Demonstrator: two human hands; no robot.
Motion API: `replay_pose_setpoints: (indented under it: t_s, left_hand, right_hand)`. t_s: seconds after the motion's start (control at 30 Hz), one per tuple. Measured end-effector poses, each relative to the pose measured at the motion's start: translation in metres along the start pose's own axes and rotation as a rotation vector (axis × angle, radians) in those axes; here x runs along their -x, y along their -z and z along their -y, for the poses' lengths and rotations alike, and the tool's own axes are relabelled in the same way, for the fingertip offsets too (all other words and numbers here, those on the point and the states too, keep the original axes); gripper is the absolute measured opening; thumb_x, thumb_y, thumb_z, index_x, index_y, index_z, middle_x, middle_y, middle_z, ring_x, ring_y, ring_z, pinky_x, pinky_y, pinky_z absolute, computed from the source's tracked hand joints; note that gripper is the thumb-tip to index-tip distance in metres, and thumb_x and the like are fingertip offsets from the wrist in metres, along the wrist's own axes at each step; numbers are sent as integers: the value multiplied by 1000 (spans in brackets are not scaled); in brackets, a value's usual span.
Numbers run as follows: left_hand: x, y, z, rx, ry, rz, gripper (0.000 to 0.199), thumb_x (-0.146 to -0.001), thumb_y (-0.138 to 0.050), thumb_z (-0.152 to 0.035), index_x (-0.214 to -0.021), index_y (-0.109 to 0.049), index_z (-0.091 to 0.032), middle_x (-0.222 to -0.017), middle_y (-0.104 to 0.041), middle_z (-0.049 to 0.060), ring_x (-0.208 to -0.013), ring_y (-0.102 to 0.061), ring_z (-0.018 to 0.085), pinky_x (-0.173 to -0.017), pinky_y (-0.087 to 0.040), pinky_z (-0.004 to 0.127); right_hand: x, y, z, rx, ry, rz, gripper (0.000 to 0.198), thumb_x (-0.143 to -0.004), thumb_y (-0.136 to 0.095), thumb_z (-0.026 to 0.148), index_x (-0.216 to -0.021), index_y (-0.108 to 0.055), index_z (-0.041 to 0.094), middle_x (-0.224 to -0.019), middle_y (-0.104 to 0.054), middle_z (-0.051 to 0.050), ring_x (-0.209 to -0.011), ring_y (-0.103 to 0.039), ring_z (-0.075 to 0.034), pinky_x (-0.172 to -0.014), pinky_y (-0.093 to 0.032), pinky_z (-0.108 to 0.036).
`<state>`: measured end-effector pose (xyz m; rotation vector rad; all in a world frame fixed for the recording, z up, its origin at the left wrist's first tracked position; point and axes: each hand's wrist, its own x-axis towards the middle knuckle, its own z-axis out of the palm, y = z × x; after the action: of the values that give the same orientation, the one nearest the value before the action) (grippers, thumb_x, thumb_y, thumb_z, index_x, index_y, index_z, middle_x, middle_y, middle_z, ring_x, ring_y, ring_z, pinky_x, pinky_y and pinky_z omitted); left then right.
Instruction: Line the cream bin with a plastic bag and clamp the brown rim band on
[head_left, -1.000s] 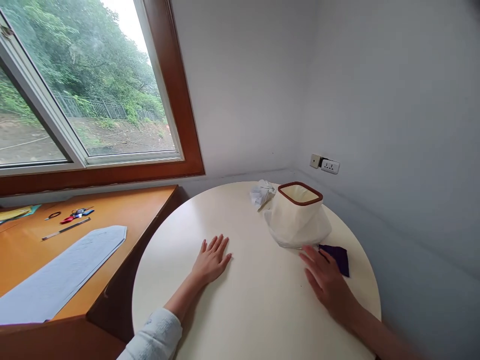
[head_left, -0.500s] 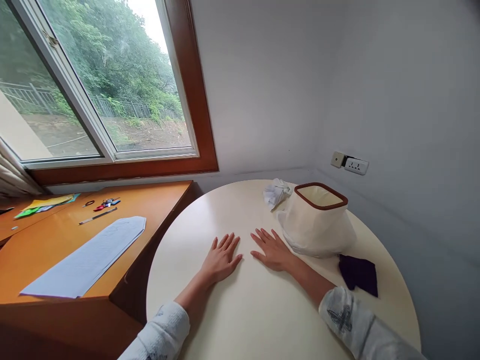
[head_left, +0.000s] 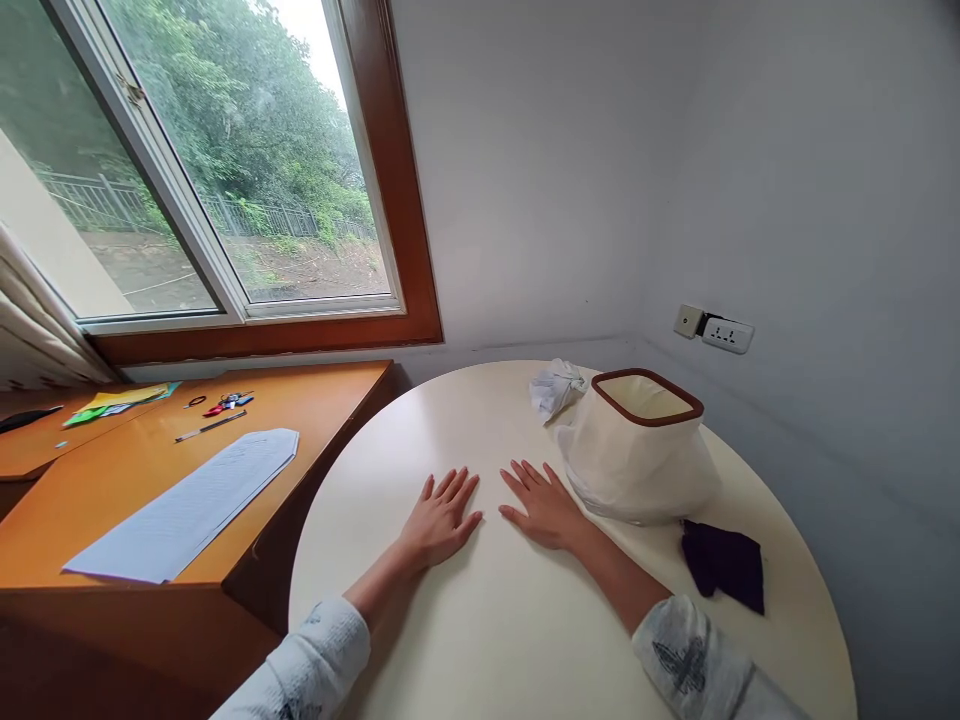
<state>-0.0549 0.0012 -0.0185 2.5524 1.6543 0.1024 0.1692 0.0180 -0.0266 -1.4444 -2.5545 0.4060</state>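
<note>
My left hand (head_left: 442, 520) lies palm down on the round cream table (head_left: 480, 640), its fingers spread. To its right, my right hand (head_left: 545, 508) rests flat in the same way, fingers apart. Neither holds anything, and a gap separates them. Close beyond my right hand stands a trash bin (head_left: 637, 465) with a brown square rim, wrapped in a whitish plastic bag. A crumpled white plastic bag (head_left: 556, 388) sits behind it at the table's far edge. Near my right forearm lies a dark purple cloth (head_left: 724, 563).
An orange-brown wooden desk (head_left: 330, 385) adjoins the table on the left. On it are white paper sheets (head_left: 195, 505), a pen (head_left: 210, 426), a bunch of keys (head_left: 231, 403) and colored papers (head_left: 120, 403). A wall with a power socket (head_left: 727, 335) borders the right side.
The camera view has turned slightly left, so the desk and window show a bit more. Both hands stay flat in the same places on the table.
</note>
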Motion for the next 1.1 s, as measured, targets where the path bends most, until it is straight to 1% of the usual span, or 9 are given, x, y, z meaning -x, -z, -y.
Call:
replay_pose_setpoints:
  t_s: [0.2,0.53,0.77,0.87,0.97,1.03,1.1]
  left_hand:
    - [-1,1,-1,-4,8,19,63,-87,-18,-60,-142,-17,-28,-149,-17,4,-137,-13,25,-109,-6,51]
    - [-1,3,-2,-15,16,37,65,-86,-17,-61,-142,-18,-28,-149,-17,4,-137,-14,26,-109,-6,51]
    - [-2,2,-3,-13,23,27,65,-85,-18,-61,-141,-21,-27,-149,-20,5,-137,-15,26,-109,-7,50]
    - [-7,0,-5,-12,36,4,63,-86,-21,-58,-140,-24,-27,-148,-23,6,-136,-18,27,-108,-9,51]
    - [-15,1,-10,-9,51,-46,57,-87,-25,-52,-137,-30,-26,-146,-30,7,-134,-23,27,-107,-12,51]
    - [-20,2,-15,-6,63,-98,52,-87,-30,-47,-133,-38,-25,-140,-38,8,-130,-30,27,-106,-16,49]
    - [-25,3,-21,-1,82,-155,45,-86,-34,-42,-125,-46,-24,-132,-46,9,-123,-38,26,-103,-23,45]
  right_hand:
    - [0,1,1,-2,-2,-2,66,-86,-12,60,-142,-18,26,-150,-14,-2,-138,-7,-18,-109,5,-40]
    - [-1,-2,0,16,-10,23,67,-86,-10,61,-143,-15,26,-151,-12,-2,-138,-5,-17,-108,6,-40]
    - [-3,-6,-4,-5,5,-5,67,-86,-12,62,-142,-17,26,-150,-13,-3,-138,-6,-17,-109,5,-41]
    - [-3,-11,-7,-33,49,-105,65,-86,-19,60,-140,-28,23,-147,-24,-7,-136,-17,-21,-109,-4,-45]
    - [1,-12,-6,-38,90,-232,55,-89,-27,51,-132,-42,20,-139,-40,-10,-130,-32,-23,-107,-16,-46]
    - [5,-7,-2,-27,107,-305,44,-91,-28,40,-123,-51,21,-129,-52,-9,-121,-44,-20,-105,-22,-43]
    - [11,2,4,-10,133,-395,37,-91,-28,32,-110,-58,24,-111,-63,-4,-107,-54,-16,-104,-26,-39]
